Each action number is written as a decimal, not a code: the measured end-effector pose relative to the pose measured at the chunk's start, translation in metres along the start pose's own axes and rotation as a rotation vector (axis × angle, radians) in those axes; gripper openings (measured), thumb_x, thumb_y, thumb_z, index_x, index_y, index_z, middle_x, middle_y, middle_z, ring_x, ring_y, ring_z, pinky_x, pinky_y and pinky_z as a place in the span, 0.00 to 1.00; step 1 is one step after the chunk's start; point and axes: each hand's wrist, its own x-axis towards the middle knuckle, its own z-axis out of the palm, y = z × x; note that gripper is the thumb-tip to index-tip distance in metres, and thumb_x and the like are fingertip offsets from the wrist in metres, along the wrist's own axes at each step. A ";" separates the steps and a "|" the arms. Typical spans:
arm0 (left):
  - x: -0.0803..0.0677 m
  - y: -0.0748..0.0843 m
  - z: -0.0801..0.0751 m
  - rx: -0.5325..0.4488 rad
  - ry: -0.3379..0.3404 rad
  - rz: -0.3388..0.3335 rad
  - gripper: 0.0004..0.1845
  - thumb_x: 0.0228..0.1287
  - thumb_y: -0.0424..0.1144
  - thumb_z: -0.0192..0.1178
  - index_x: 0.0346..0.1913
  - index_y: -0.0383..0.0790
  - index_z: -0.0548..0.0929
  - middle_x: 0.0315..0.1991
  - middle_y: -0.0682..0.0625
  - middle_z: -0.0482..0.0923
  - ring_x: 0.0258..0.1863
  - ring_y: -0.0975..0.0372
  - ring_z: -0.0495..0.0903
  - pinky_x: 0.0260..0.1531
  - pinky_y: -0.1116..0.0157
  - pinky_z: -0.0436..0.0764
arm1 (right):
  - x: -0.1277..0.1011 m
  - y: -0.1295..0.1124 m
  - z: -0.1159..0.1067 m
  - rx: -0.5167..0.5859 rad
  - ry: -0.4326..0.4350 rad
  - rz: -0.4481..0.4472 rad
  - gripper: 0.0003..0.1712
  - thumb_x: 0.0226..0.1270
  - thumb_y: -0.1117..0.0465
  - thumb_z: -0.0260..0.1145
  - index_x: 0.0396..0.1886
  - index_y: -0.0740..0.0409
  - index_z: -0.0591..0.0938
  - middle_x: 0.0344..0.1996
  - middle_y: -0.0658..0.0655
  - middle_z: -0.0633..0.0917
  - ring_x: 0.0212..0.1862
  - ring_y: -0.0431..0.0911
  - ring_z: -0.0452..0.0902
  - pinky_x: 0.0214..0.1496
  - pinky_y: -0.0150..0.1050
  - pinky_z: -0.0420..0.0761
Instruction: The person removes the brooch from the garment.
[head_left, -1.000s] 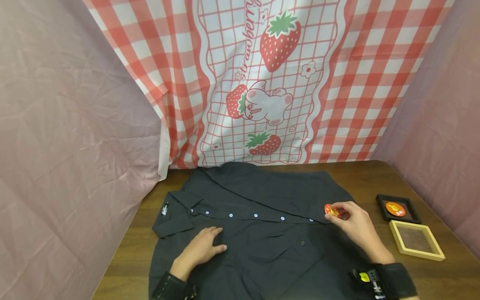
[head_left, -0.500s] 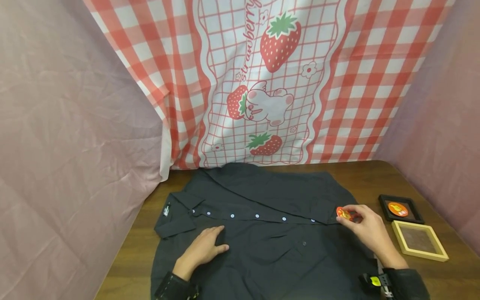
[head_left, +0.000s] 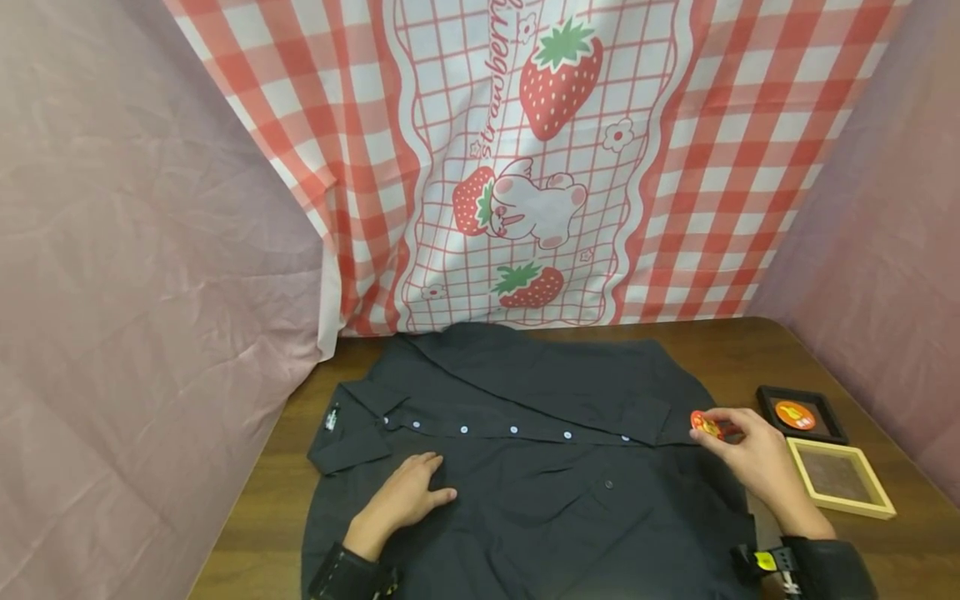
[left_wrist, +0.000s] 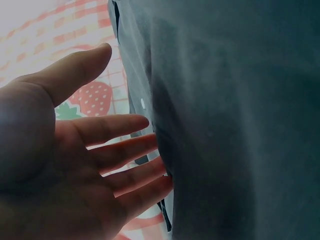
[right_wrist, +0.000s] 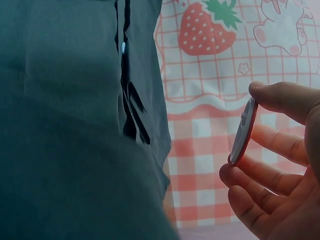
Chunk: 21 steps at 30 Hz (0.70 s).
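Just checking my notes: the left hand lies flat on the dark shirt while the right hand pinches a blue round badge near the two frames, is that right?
Not quite: the badge is red-orange, not blue, as the head view shows. The rest holds: the left hand lies flat on the dark shirt, and the right hand pinches the badge near the two frames.

A small round badge (head_left: 706, 424), orange-red with a yellow mark that is too small to make out, is held on edge just off the hem of a dark shirt (head_left: 525, 450). The shirt lies flat and buttoned on the tabletop (head_left: 750, 358), collar to the left.
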 end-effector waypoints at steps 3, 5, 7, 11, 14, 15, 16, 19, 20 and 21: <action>-0.002 -0.002 0.000 -0.005 -0.002 0.013 0.34 0.63 0.49 0.64 0.63 0.26 0.73 0.67 0.33 0.68 0.69 0.41 0.65 0.69 0.45 0.65 | -0.001 0.003 -0.002 -0.008 -0.019 0.023 0.22 0.56 0.52 0.75 0.45 0.63 0.85 0.40 0.65 0.84 0.35 0.47 0.79 0.27 0.29 0.73; -0.002 -0.003 0.000 -0.005 0.000 0.025 0.34 0.62 0.48 0.65 0.63 0.25 0.73 0.67 0.32 0.68 0.69 0.41 0.65 0.69 0.45 0.65 | -0.001 0.005 -0.003 -0.016 -0.027 0.029 0.23 0.57 0.51 0.75 0.45 0.62 0.85 0.40 0.66 0.84 0.34 0.46 0.79 0.27 0.29 0.73; -0.002 -0.005 0.000 -0.003 0.003 0.031 0.35 0.62 0.48 0.65 0.63 0.25 0.72 0.67 0.32 0.68 0.69 0.41 0.65 0.69 0.46 0.64 | -0.001 0.007 -0.005 -0.021 -0.037 0.030 0.24 0.57 0.50 0.74 0.45 0.62 0.84 0.41 0.66 0.84 0.34 0.47 0.79 0.28 0.29 0.73; 0.000 -0.005 0.001 0.001 0.003 0.026 0.34 0.62 0.48 0.65 0.63 0.26 0.72 0.67 0.33 0.68 0.69 0.42 0.65 0.69 0.46 0.64 | -0.001 0.011 -0.008 -0.018 -0.050 0.028 0.24 0.59 0.49 0.73 0.46 0.63 0.84 0.42 0.67 0.83 0.34 0.42 0.79 0.29 0.29 0.73; 0.000 -0.005 0.001 -0.004 0.000 0.017 0.34 0.62 0.48 0.65 0.63 0.26 0.73 0.67 0.33 0.68 0.69 0.42 0.65 0.69 0.46 0.64 | -0.002 0.015 -0.010 -0.011 -0.045 0.026 0.24 0.58 0.50 0.73 0.46 0.64 0.84 0.41 0.67 0.83 0.33 0.27 0.72 0.28 0.29 0.73; 0.000 -0.005 0.001 -0.005 -0.001 0.015 0.34 0.62 0.48 0.65 0.63 0.26 0.73 0.67 0.33 0.69 0.69 0.42 0.65 0.69 0.46 0.64 | -0.002 0.016 -0.011 -0.012 -0.039 0.026 0.23 0.58 0.50 0.74 0.45 0.64 0.84 0.40 0.66 0.83 0.32 0.22 0.69 0.28 0.28 0.72; 0.000 -0.005 0.001 -0.007 -0.002 0.014 0.34 0.62 0.48 0.65 0.63 0.27 0.73 0.67 0.33 0.69 0.69 0.42 0.65 0.69 0.46 0.64 | -0.001 0.017 -0.012 -0.016 -0.038 0.024 0.23 0.58 0.50 0.73 0.45 0.64 0.84 0.40 0.66 0.84 0.31 0.19 0.66 0.28 0.28 0.72; 0.001 -0.005 0.001 -0.013 -0.003 0.012 0.34 0.62 0.48 0.65 0.63 0.26 0.73 0.66 0.33 0.69 0.69 0.42 0.66 0.69 0.46 0.65 | 0.001 0.019 -0.018 -0.024 -0.035 0.018 0.23 0.59 0.50 0.72 0.45 0.64 0.84 0.38 0.66 0.85 0.30 0.16 0.64 0.27 0.28 0.72; 0.000 -0.005 0.001 -0.015 -0.004 0.013 0.34 0.62 0.48 0.65 0.63 0.26 0.73 0.66 0.33 0.69 0.69 0.42 0.66 0.69 0.46 0.65 | 0.003 0.019 -0.021 -0.035 -0.036 0.015 0.23 0.60 0.50 0.72 0.45 0.64 0.84 0.37 0.66 0.85 0.30 0.17 0.64 0.27 0.28 0.72; 0.000 -0.005 0.001 -0.015 -0.003 0.016 0.34 0.62 0.48 0.65 0.63 0.26 0.73 0.66 0.33 0.69 0.69 0.42 0.66 0.69 0.46 0.65 | 0.004 0.020 -0.023 -0.045 -0.038 0.012 0.23 0.61 0.50 0.71 0.45 0.64 0.84 0.37 0.66 0.85 0.30 0.19 0.66 0.27 0.29 0.72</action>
